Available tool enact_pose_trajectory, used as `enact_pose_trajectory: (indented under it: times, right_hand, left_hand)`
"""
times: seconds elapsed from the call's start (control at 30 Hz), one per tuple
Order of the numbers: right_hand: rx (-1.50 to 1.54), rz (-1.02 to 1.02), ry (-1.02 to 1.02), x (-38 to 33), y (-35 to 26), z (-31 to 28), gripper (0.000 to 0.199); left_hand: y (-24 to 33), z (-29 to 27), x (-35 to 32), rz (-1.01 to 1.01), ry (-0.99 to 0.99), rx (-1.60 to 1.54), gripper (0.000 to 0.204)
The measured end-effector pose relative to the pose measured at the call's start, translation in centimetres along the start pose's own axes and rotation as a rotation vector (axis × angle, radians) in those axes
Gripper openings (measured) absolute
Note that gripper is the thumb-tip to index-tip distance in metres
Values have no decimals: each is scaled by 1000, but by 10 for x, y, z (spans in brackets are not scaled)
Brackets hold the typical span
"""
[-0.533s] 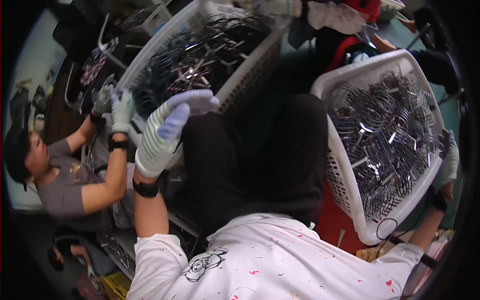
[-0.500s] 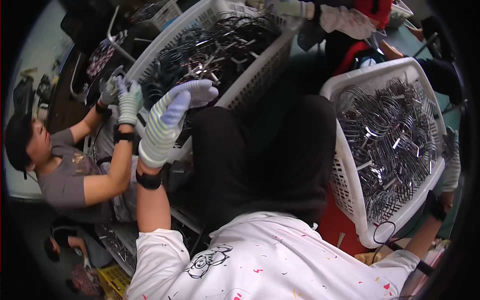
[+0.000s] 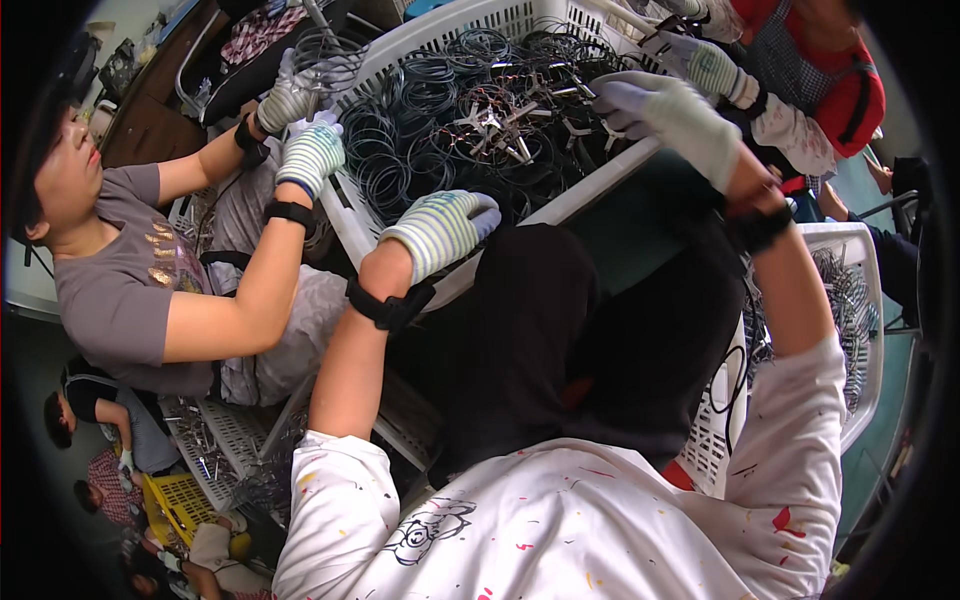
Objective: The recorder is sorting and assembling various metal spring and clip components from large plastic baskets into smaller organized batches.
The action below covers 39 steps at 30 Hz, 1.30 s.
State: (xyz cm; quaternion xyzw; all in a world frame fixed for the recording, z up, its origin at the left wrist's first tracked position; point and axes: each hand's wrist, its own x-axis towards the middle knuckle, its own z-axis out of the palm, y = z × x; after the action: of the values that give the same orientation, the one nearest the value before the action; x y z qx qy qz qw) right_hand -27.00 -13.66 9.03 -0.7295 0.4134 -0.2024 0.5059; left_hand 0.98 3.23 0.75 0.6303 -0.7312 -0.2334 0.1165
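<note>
A large white plastic basket (image 3: 600, 195) in front of me is piled with black wire rings (image 3: 420, 130) and some silver metal pieces (image 3: 495, 125). My left hand (image 3: 440, 232), in a striped work glove, rests with bent fingers on the basket's near rim, at the edge of the rings. My right hand (image 3: 665, 112), gloved too, reaches over the right rim with its fingertips beside the metal pieces. Whether either hand grips anything is hidden by the gloves and curled fingers. A black wristband sits on each wrist.
A person in a grey shirt (image 3: 120, 290) on the left handles wire rings with two gloved hands (image 3: 305, 140). Another person's gloved hand (image 3: 705, 62) reaches in from the top right. A second white basket (image 3: 865, 330) of metal parts stands at my right. Black cloth covers my lap.
My right hand has left the right-hand basket and swung up to the large basket ahead. My left hand has come down onto that basket's near rim. The view has shifted toward the large basket.
</note>
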Motion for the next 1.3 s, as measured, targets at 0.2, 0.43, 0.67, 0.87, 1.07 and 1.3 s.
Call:
enact_pose_trajectory:
  times: [0.2,0.43,0.67,0.87,1.07,1.3]
  right_hand:
    - [-820,-283,-207,134,20,115,34]
    - [-1338,-293,-322,225,53,123,25]
    - [-970,-211,441,261,14,19,43]
    - [-1277,72,345,266,85,7,32]
    - [-267,48,506,252,109,-28,43]
    - [-481,131,351,201,8,63,37]
  left_hand:
    - [-18,17,10,-67,-92,79,39]
    - [-27,26,4,-37,-91,-11,37]
    - [-15,13,4,-20,-28,-61,35]
    - [4,15,30,101,189,-116,38]
    - [28,-1,59,98,203,-42,55]
    - [-18,-2,96,-148,594,348,84]
